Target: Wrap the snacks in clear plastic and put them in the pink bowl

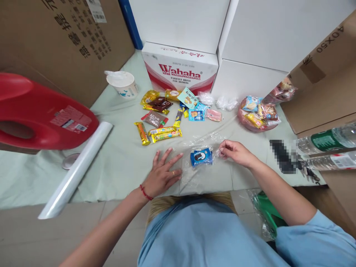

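A clear sheet of plastic wrap (pixel 191 174) is spread on the cloth-covered table in front of me. Two blue snack packets (pixel 201 157) lie on it, one partly over the other. My left hand (pixel 164 172) rests flat at the left edge of the wrap, fingers spread. At the far side, my right hand (pixel 233 151) pinches the wrap's right edge between thumb and fingers. Beyond the wrap are yellow snack bars (pixel 166 134), a brown packet (pixel 154 118) and several other small wrapped snacks.
A roll of plastic film (pixel 76 168) lies at the left beside a red jug (pixel 41 115). Behind stand a paper cup (pixel 122 85) and a Wahaha carton (pixel 180 68). On the right are a pink bowl of snacks (pixel 257 128), bottles (pixel 328 141) and keys (pixel 308 172).
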The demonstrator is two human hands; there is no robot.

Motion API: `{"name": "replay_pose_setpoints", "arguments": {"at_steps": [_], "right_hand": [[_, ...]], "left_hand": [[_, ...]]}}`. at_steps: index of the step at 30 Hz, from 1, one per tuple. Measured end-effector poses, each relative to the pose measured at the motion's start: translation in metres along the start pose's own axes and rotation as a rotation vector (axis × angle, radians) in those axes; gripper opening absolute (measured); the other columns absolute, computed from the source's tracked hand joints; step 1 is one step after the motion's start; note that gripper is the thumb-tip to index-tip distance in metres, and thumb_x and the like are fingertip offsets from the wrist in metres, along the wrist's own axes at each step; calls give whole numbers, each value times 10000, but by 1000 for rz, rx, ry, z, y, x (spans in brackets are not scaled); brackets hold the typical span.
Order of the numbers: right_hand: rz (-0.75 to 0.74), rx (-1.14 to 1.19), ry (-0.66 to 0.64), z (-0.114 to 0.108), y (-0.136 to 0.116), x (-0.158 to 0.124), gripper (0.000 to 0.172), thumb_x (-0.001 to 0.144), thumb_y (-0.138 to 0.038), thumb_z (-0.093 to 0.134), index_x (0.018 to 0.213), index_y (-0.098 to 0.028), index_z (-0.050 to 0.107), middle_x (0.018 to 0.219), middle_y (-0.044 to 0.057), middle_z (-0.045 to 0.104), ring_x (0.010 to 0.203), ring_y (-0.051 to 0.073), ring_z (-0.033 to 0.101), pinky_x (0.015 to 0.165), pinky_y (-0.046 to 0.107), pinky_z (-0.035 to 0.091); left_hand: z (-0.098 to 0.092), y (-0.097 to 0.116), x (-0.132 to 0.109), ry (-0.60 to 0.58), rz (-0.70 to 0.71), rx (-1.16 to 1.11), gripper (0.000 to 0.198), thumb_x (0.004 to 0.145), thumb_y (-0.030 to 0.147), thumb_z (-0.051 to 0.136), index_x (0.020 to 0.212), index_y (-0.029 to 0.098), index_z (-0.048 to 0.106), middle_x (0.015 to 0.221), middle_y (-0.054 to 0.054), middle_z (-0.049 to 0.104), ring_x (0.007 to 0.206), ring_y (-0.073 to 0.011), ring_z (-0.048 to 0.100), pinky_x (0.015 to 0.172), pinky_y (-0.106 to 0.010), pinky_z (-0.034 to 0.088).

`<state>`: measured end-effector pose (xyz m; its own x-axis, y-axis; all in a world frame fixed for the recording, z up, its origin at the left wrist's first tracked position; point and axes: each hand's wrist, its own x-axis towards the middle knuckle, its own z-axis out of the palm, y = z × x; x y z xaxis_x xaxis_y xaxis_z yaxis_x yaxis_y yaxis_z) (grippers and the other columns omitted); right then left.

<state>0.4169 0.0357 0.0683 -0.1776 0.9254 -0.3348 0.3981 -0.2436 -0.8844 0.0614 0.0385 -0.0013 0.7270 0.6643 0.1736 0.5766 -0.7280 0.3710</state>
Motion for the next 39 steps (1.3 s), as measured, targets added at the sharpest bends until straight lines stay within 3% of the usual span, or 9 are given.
{"name": "replay_pose_setpoints", "arguments": {"at_steps": [7, 11, 15, 19, 23, 26, 33, 36, 39], "right_hand": [[66, -8, 38, -6, 17, 13, 334, 782, -510, 657, 858, -187, 611, 624, -61, 522, 521, 106, 454, 504, 237, 355], [58, -137, 87, -6, 29, 20, 317, 792, -500, 609, 832, -186, 622, 599, -59, 505, 539, 111, 415, 514, 232, 319], [18, -226, 106, -6, 36, 22, 330, 823, -514, 566, 815, -190, 623, 630, -44, 523, 579, 123, 431, 552, 237, 343], [11, -349, 84, -11, 36, 22, 400, 912, -542, 464, 822, -189, 629, 656, -19, 548, 614, 148, 476, 596, 257, 378], [-138, -697, 182, -12, 22, 26, 388, 993, -465, 440, 917, -181, 694, 879, 65, 664, 859, 207, 586, 811, 307, 429], [-278, -767, 128, 0, 3, 37, 363, 1021, -441, 461, 1016, -184, 716, 979, 85, 705, 962, 212, 605, 931, 318, 410], [-136, -777, -4, 31, -26, 70, 335, 959, -480, 612, 1111, -207, 737, 1071, 69, 717, 959, 188, 653, 789, 244, 415], [-117, -796, -66, 37, -27, 76, 301, 904, -426, 701, 1134, -234, 729, 1063, 36, 735, 937, 180, 662, 724, 229, 393], [-102, -813, -77, 44, -24, 76, 199, 910, -361, 688, 1054, -237, 747, 1007, 26, 751, 909, 181, 665, 690, 235, 374]], "left_hand": [[8, -13, 17, 158, -387, -181, 403, 1020, 424, 382, 896, 236, 718, 1380, -56, 665, 1523, -285, 303, 1226, -598, 267], [12, -10, 25, 194, -522, -220, 480, 1028, 446, 320, 883, 244, 731, 1341, -47, 678, 1508, -285, 326, 1245, -615, 192], [13, 1, 31, 208, -551, -167, 450, 1004, 494, 375, 901, 260, 746, 1405, -59, 625, 1544, -320, 245, 1229, -684, 108], [19, 6, 38, 275, -615, -84, 313, 924, 485, 547, 810, 252, 722, 1391, -72, 632, 1518, -361, 300, 1214, -700, 152], [26, 5, 41, 307, -656, -70, 280, 944, 402, 514, 837, 253, 725, 1360, -63, 659, 1481, -322, 389, 1228, -654, 201], [26, 5, 40, 313, -650, -53, 328, 975, 409, 468, 852, 242, 722, 1351, -69, 669, 1465, -306, 420, 1231, -630, 221], [25, 6, 38, 313, -687, -32, 379, 973, 425, 473, 733, 231, 693, 1348, -60, 667, 1484, -316, 366, 1228, -605, 250], [29, 4, 38, 396, -700, -35, 291, 919, 412, 554, 737, 219, 676, 1333, -92, 655, 1472, -341, 371, 1222, -607, 257], [28, 3, 36, 551, -725, -4, 205, 861, 394, 624, 876, 198, 682, 1371, -148, 587, 1477, -356, 343, 1197, -573, 306]]}}
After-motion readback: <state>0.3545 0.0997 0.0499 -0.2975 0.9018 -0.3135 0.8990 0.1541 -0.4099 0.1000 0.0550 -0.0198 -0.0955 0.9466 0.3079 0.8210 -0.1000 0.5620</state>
